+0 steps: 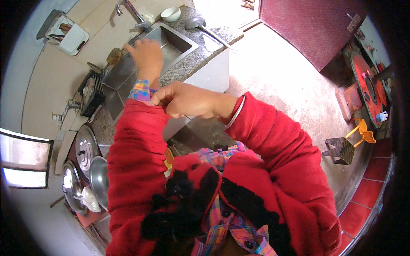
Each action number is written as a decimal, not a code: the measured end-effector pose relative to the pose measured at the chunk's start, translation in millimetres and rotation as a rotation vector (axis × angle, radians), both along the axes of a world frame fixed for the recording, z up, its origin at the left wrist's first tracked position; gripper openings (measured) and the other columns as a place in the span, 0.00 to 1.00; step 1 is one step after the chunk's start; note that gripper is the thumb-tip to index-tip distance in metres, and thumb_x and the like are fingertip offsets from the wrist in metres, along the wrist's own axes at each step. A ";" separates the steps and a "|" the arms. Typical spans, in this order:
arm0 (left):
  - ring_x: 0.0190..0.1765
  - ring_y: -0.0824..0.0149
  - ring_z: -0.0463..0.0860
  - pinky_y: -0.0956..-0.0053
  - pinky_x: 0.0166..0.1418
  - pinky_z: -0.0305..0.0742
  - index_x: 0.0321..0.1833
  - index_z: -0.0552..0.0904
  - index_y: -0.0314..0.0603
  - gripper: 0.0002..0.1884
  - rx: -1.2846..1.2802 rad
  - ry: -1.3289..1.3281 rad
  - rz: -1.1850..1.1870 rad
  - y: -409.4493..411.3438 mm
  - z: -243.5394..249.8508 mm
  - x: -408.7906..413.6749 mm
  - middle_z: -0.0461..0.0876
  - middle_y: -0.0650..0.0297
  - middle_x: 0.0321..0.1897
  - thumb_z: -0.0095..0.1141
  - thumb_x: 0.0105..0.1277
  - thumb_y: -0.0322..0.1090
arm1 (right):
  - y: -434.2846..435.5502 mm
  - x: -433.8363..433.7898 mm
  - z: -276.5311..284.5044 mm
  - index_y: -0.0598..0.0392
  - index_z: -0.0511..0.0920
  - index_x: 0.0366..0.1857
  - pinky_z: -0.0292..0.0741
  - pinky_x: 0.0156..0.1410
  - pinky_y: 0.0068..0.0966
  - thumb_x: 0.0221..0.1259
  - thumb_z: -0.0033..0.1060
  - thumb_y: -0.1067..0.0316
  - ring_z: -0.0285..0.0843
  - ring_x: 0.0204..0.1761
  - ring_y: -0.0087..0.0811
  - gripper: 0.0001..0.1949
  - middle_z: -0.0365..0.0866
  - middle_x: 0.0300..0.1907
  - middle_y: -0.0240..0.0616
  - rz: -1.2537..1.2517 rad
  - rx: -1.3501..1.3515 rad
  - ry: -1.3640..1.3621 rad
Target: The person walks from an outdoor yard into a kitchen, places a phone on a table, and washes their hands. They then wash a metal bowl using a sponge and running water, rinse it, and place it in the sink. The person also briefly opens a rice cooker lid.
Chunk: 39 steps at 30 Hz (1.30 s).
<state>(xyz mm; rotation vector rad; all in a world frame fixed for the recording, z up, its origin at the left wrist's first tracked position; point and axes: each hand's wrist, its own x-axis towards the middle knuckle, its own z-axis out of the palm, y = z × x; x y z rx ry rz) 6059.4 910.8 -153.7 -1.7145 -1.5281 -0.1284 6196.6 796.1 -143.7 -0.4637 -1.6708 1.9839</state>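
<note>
My left hand (148,58) is raised over the near part of the steel sink (192,48), its fingers apart and holding nothing. My right hand (193,101) reaches across and pinches the left sleeve at the wrist. There a plaid shirt cuff (139,91) sticks out past the bunched red jacket sleeve (137,140). A thin pale bangle (237,110) circles my right wrist. Beyond my left hand, the metal faucet (136,14) rises from the back of the sink.
A white bowl (170,14) and a steel ladle (195,23) lie on the granite counter (182,68). A black dish rack (91,92) stands along the wall. Metal lids (86,150) and a steel basin (99,179) are at left. A round red table (368,86) and stools (341,150) stand right.
</note>
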 end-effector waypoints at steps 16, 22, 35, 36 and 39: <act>0.40 0.65 0.75 0.50 0.59 0.48 0.31 0.80 0.51 0.08 -0.176 0.362 0.066 -5.1 18.8 25.3 0.79 0.67 0.28 0.44 0.57 0.33 | -20.9 -2.8 22.6 0.63 0.64 0.47 0.66 0.48 0.31 0.33 0.57 0.77 0.65 0.45 0.48 0.28 0.65 0.43 0.52 -0.658 1.005 -0.050; 0.38 0.64 0.76 0.49 0.58 0.49 0.29 0.80 0.49 0.08 -0.213 0.443 0.093 -2.9 6.0 11.8 0.79 0.65 0.26 0.45 0.56 0.33 | -22.3 -18.8 12.0 0.65 0.69 0.39 0.68 0.46 0.32 0.33 0.54 0.78 0.68 0.43 0.50 0.20 0.69 0.39 0.54 -0.633 0.697 -0.089; 0.31 0.65 0.78 0.75 0.38 0.73 0.38 0.74 0.31 0.15 -0.740 -2.013 -1.175 -49.8 82.4 81.5 0.77 0.55 0.31 0.42 0.61 0.39 | 16.5 44.5 -12.7 0.60 0.72 0.43 0.70 0.50 0.22 0.49 0.49 0.75 0.72 0.45 0.27 0.14 0.76 0.40 0.37 0.196 -0.281 0.517; 0.29 0.65 0.77 0.76 0.36 0.73 0.38 0.73 0.31 0.15 -0.888 -2.014 -1.334 -60.8 86.3 92.4 0.77 0.55 0.32 0.43 0.60 0.39 | 21.1 46.6 -28.0 0.59 0.71 0.45 0.70 0.51 0.22 0.52 0.48 0.73 0.71 0.47 0.27 0.14 0.76 0.42 0.36 0.254 -0.427 0.614; 0.27 0.66 0.77 0.76 0.33 0.72 0.37 0.73 0.30 0.14 -1.444 -1.893 -1.345 -108.4 90.0 121.2 0.76 0.54 0.30 0.45 0.59 0.38 | 13.7 33.6 -59.2 0.59 0.69 0.47 0.71 0.51 0.26 0.55 0.45 0.72 0.71 0.49 0.30 0.14 0.74 0.45 0.39 -0.134 -0.476 0.456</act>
